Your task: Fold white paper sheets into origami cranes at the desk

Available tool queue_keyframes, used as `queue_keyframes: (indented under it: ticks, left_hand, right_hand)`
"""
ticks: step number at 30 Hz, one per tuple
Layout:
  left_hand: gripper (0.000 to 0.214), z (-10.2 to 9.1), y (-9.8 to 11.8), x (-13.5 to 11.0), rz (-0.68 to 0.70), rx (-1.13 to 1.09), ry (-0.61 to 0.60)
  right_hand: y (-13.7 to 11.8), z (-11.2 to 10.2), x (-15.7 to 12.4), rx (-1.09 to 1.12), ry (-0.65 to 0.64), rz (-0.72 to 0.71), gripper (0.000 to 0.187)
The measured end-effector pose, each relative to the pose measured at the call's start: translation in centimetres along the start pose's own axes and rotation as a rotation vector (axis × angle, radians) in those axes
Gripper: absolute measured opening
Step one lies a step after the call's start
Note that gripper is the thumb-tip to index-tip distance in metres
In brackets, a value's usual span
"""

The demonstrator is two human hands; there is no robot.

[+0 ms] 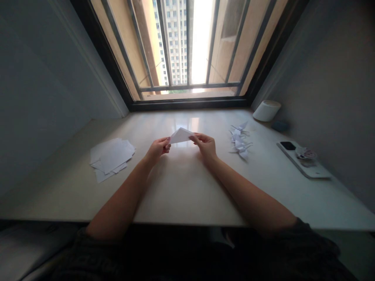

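Head camera looks down on a folded white paper triangle [181, 136], held at its two ends by the left hand [158, 149] and the right hand [205, 146]. Both hands are closed on it, fingers and thumbs gripping the paper, and they hold it up over a pale stone counter [181, 195].

Left of the triangle lies a loose pile of white paper sheets [113, 158]. Right of it, just past the right hand, sit several white origami cranes [240, 140]. Farther right are a white cylindrical container [266, 110], a small blue-grey object [279, 125] and a black phone [288, 145] on a flat white panel [304, 166]. Straight ahead of the triangle is a barred window [189, 104], with a tall apartment block [175, 43] outside.
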State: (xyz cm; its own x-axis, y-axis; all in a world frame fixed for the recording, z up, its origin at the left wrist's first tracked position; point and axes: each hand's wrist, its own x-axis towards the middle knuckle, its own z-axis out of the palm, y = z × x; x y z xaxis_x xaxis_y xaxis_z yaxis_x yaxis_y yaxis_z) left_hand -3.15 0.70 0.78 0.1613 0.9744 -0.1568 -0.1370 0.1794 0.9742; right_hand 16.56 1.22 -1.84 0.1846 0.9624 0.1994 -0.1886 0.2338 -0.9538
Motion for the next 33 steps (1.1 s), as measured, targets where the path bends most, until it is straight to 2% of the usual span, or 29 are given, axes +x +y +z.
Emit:
queue_keyframes:
  ticks: [3,7,9,12,14,16,19,22,25,30,33]
  left_hand:
    - [0.036,0.2,-0.3,-0.1,0.125,0.147,0.007]
    - [0.048,0.8,-0.9,0.0,0.266,0.317,0.119]
    - [0.056,1.1,-1.2,-0.1,0.294,0.306,0.134]
    - [0.065,1.8,-1.4,-0.4,0.358,0.264,0.096]
    - [0.078,2.1,-1.4,-0.7,0.399,0.262,0.073]
    - [0.079,2.3,-1.4,-0.8,0.429,0.268,0.062]
    - [0.049,2.1,-1.8,-0.6,0.39,0.299,0.061]
    - [0.036,1.7,-2.2,-0.2,0.344,0.316,0.12]
    - [0.035,1.4,-2.2,0.1,0.337,0.269,0.175]
    - [0.045,0.8,-1.1,0.0,0.274,0.182,0.2]
    - [0.05,0.6,-0.6,-0.2,0.216,0.169,0.16]
  right_hand:
    - [0.4,-0.3,0.3,0.027,0.011,0.019,0.032]
    - [0.7,-0.4,0.5,0.023,0.05,0.064,0.038]
    - [0.7,-0.4,0.4,0.005,0.044,0.062,0.038]
    - [0.5,-0.3,0.2,-0.02,0.008,0.058,0.038]
    - [0.3,-0.1,0.0,-0.018,-0.01,0.061,0.037]
    - [0.3,-0.1,-0.1,0.0,-0.004,0.073,0.037]
    - [0.4,-0.2,0.0,0.04,0.037,0.092,0.036]
    - [0.5,-0.3,0.2,0.071,0.056,0.097,0.035]
    - [0.4,-0.3,0.2,0.095,0.017,0.111,0.036]
    - [0.0,-0.4,0.1,0.091,-0.123,0.161,0.034]
    - [-0.1,-0.4,0.0,0.067,-0.087,0.171,0.035]
